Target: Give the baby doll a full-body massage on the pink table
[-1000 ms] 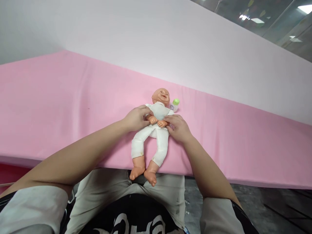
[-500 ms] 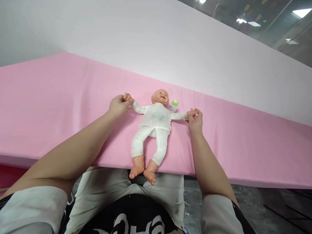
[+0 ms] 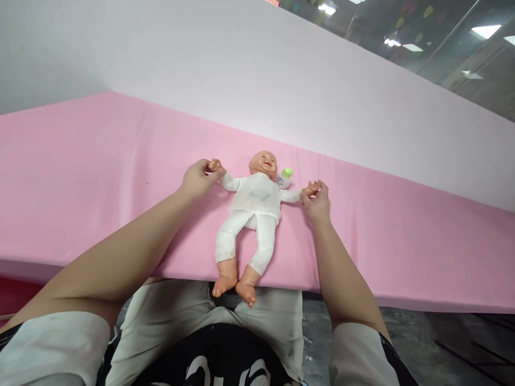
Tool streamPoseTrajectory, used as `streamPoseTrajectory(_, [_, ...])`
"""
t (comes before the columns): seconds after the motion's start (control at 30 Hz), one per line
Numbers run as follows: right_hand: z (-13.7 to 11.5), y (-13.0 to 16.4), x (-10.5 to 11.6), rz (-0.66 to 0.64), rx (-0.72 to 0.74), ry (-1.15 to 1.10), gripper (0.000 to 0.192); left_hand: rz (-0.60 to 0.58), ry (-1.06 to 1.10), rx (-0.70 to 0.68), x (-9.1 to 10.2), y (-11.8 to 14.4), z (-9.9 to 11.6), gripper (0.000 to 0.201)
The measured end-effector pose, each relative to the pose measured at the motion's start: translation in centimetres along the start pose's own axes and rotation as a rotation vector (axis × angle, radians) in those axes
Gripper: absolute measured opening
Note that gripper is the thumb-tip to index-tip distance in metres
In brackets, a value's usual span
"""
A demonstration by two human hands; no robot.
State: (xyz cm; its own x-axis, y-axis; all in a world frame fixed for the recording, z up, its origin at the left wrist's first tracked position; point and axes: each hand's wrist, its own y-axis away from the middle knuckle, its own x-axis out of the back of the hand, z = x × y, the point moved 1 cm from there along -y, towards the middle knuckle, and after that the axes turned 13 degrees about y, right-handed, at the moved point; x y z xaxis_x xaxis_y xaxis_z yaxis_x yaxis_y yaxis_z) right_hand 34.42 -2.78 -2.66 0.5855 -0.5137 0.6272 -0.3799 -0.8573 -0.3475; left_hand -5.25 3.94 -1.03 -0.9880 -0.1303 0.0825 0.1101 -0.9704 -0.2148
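A baby doll [image 3: 257, 195] in a white top and trousers lies on its back, its bare feet jutting over the near edge of the pink surface. My left hand [image 3: 200, 179] is closed round the doll's hand on the left side. On the other side, my right hand [image 3: 317, 203] grips the doll's other hand between thumb and fingers. Both doll arms are stretched out sideways. Beside the doll's head lies a small bottle [image 3: 285, 178] with a light green cap and a label; neither of my hands touches it.
The pink padded surface [image 3: 394, 241] runs wide to the left and right. A white wall [image 3: 193, 64] rises behind it, with glass panes [image 3: 402, 43] at the upper right. Grey floor [image 3: 418, 343] shows below the near edge.
Both my hands have moved slightly inward, toward the doll's body, still holding its hands. The doll's arms are a little more bent. The view has shifted slightly.
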Motion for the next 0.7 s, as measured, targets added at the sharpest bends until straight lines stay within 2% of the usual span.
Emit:
streamPoseTrajectory(0.07, [-1.8, 1.0, 0.0, 0.036, 0.134, 0.021, 0.078, -0.046, -0.03, -0.107, -1.1, 1.4, 1.0, 0.033])
streamPoseTrajectory(0.1, [-2.7, 1.5, -0.2, 0.023, 0.205, 0.013, 0.072, -0.113, -0.063, -0.151, -1.7, 2.2, 1.4, 0.033])
streamPoseTrajectory(0.27, [-6.1, 4.3, -1.5, -0.134, 0.502, 0.091, 0.043, -0.386, -0.313, -0.451, -3.9, 4.7, 2.1, 0.036])
streamPoseTrajectory(0.33, [-6.8, 4.9, -1.9, -0.171, 0.601, 0.177, 0.033, -0.447, -0.37, -0.519, -4.2, 5.0, 2.0, 0.037])
streamPoseTrajectory(0.43, [-7.3, 5.2, -2.0, -0.197, 0.72, 0.243, 0.036, -0.517, -0.444, -0.554, -4.2, 5.1, 1.8, 0.038])
streamPoseTrajectory(0.6, [-6.9, 5.1, -2.2, -0.216, 0.744, 0.231, 0.039, -0.54, -0.52, -0.549, -4.1, 5.3, 2.1, 0.04])
streamPoseTrajectory(0.7, [-6.1, 4.5, -2.5, -0.175, 0.543, 0.083, 0.045, -0.481, -0.45, -0.511, -3.9, 5.1, 2.2, 0.037])
